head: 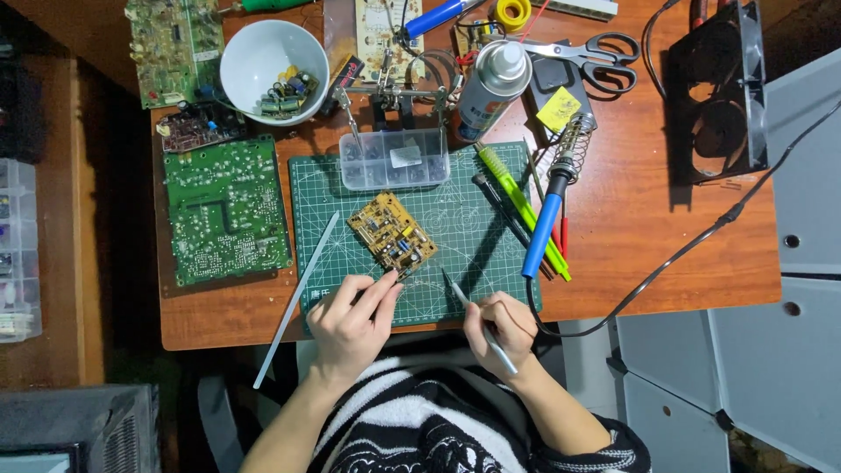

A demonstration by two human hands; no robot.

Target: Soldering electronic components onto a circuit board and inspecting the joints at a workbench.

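Note:
A small yellow circuit board (391, 231) lies tilted on the green cutting mat (455, 219). My left hand (350, 322) rests at the mat's near edge, with thumb and forefinger pinched at the board's near corner; what they pinch is too small to tell. My right hand (499, 326) grips silver tweezers (464, 302) like a pen, tips pointing up-left over the mat, a short way right of the board.
A blue-handled soldering iron (545, 219) in its coil stand, green and red tools, a clear parts box (394, 159), a spray can (492, 83), scissors (596, 60), a white bowl (273, 66) of components and green circuit boards (226, 210) surround the mat. A metal strip (296, 302) overhangs the desk edge.

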